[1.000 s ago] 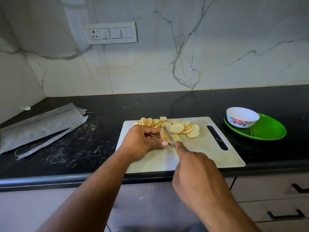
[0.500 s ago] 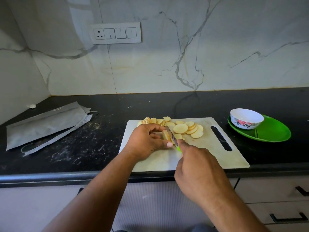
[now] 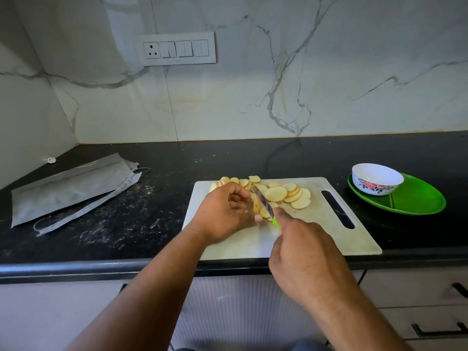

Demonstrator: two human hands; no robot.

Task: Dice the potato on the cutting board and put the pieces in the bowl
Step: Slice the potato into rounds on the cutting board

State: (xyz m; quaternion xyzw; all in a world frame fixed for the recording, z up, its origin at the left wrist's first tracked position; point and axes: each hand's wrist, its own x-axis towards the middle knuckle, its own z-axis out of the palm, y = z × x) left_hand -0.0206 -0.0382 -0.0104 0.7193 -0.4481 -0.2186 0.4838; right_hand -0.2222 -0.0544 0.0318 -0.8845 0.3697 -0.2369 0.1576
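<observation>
A white cutting board [image 3: 316,239] lies on the black counter with several round potato slices [image 3: 291,195] spread along its far edge. My left hand [image 3: 224,214] curls round a small stack of slices [image 3: 258,207] and holds it on the board. My right hand [image 3: 304,259] grips a knife with a green handle; its blade [image 3: 263,202] rests tilted against that stack. A white bowl [image 3: 377,178] with a flower pattern stands to the right, with nothing visible inside.
The bowl sits on a green oval plate [image 3: 417,198] right of the board. A grey pouch with a cord [image 3: 68,188] lies at the left. The counter's front edge [image 3: 101,268] runs just below the board, with drawers [image 3: 430,312] under it.
My left hand has curled tighter round the stack of slices. The knife blade stays against the stack, and the view has shifted slightly.
</observation>
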